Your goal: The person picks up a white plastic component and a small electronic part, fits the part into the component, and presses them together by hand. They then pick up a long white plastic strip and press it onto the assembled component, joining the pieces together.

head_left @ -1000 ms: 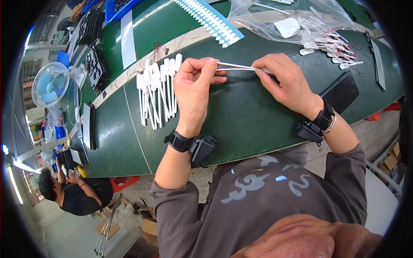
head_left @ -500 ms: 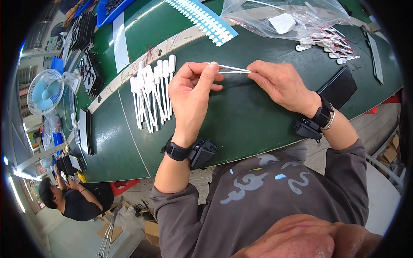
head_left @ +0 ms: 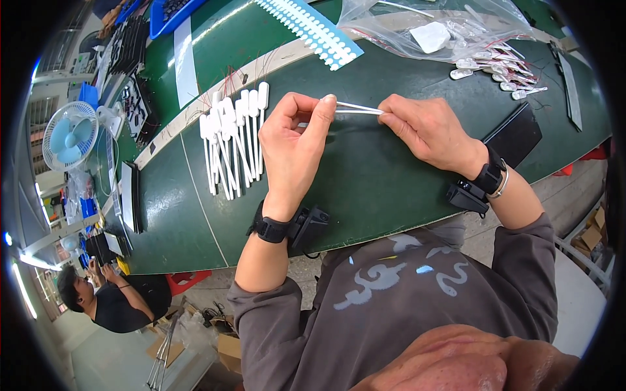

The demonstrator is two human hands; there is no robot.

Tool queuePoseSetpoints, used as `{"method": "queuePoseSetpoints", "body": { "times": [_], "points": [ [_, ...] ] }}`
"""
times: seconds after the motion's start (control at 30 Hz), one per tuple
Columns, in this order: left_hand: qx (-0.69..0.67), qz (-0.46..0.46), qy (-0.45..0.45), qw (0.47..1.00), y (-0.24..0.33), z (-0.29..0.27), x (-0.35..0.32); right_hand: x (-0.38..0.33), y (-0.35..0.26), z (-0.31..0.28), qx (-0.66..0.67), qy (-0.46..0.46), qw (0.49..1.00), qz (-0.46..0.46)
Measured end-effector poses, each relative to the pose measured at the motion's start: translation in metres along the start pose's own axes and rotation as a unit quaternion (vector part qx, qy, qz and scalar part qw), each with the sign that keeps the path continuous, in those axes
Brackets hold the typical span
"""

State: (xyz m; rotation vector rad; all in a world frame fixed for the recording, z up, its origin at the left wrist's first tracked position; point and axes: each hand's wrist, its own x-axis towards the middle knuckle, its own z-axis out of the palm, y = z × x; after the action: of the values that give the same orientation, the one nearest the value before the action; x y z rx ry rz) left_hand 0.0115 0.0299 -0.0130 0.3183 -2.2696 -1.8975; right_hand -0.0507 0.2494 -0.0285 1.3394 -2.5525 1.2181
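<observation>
A green surface (head_left: 391,189) is seen in a workshop, a fan (head_left: 68,135) at its far left. Since earlier, the white strips (head_left: 231,146) appear lower in view. A thin white strip (head_left: 357,108) is pinched between left hand (head_left: 293,146) and right hand (head_left: 427,127), above bare green near the front edge.

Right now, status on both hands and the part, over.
Left hand and right hand both pinching one thin white strip above the green table. Finished white strips lie left. Nothing in the way.

White strips (head_left: 235,143) on a dark green table (head_left: 365,189) (blue sheet (head_left: 313,29) with pale dots).
</observation>
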Motion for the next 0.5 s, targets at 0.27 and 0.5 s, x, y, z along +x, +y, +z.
{"method": "queuePoseSetpoints", "body": {
  "times": [0.27,0.5],
  "points": [
    [-0.002,-0.033,-0.002,0.999,0.0022,-0.0001,0.0011,-0.0011,0.0030,0.0013,-0.014,-0.020,1.000,-0.005],
    [0.157,0.087,0.029,0.983,-0.0024,0.0004,-0.0009,-0.0019,0.0057,0.0029,-0.008,-0.014,1.000,0.006]
  ]
}}
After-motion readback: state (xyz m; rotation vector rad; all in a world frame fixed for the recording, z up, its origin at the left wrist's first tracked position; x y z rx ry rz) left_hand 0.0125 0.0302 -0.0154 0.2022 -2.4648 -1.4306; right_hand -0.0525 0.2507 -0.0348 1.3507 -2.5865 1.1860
